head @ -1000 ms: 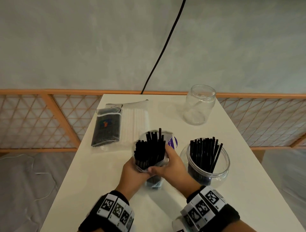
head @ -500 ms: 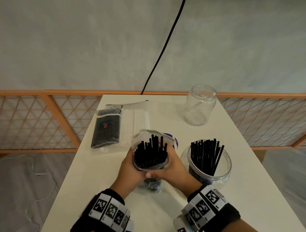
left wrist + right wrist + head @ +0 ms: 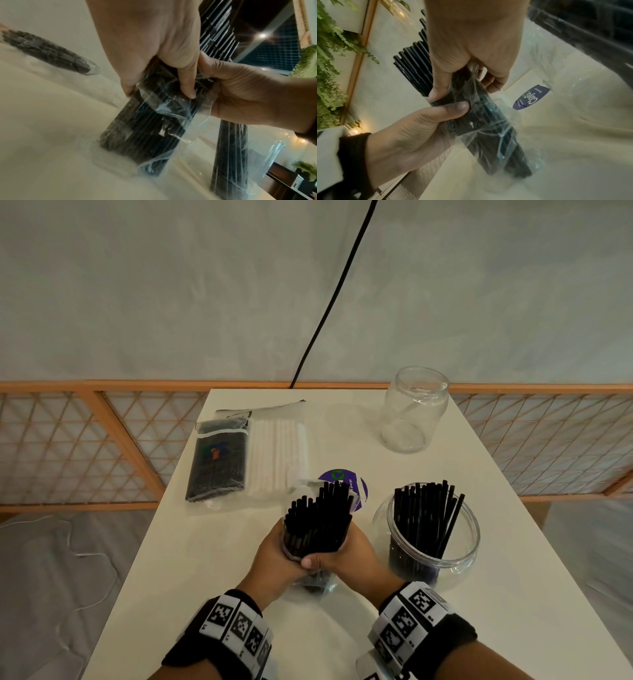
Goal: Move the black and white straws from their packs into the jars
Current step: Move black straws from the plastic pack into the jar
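Both hands wrapped round the same bundle, low & centre in my head view.

L hand (image 3: 274, 556) grips from the left, thumb across the front; R hand (image 3: 346, 556) grips from the right, its thumb (image 3: 313, 561) lying over the front by the L thumb. Fingers of both curled. Wrists angled inward, forearms converging, each w/ a black marker band.

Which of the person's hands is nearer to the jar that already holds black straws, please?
Right. The right hand grips the straw pack just beside the jar; the left hand grips the pack's far side.
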### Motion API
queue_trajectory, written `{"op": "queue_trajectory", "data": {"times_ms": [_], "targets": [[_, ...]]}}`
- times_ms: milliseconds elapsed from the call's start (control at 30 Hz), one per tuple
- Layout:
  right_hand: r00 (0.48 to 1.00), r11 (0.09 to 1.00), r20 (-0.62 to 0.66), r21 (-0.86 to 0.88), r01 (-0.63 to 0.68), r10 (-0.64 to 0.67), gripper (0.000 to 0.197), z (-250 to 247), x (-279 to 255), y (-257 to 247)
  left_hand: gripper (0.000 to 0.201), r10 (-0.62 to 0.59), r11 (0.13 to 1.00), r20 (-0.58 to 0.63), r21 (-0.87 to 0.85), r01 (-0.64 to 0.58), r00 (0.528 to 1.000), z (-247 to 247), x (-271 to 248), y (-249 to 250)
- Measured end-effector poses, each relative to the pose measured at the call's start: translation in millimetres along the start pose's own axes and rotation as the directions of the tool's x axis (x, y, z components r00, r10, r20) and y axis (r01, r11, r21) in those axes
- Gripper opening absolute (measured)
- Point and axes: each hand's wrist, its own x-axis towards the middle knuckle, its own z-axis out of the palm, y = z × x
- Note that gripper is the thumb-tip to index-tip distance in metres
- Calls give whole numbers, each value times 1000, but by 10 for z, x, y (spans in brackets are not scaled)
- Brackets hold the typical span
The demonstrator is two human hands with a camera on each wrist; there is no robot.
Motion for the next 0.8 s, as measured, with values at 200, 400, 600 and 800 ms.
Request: {"op": "queue_trajectory", "data": {"times_ms": [200,400,600,800], "targets": [[997,999,62,-21,42,-40,55,13,-15,-27,49,-176,977,43,130,169,983,2,58,-62],[981,952,-30,-249,179,-192,58,64,-37,-131,36,-116,990,63,-69,120,991,-45,-17,4],[971,908,-48,-367,202,-235,38,57,11,-370,42,-38,962,90,-265,61,995,-89,8,228],[988,964,-65,-234,124,-143,23,29,36,-667,56,38,945,146,-328,12,989,-31,20,389]]}}
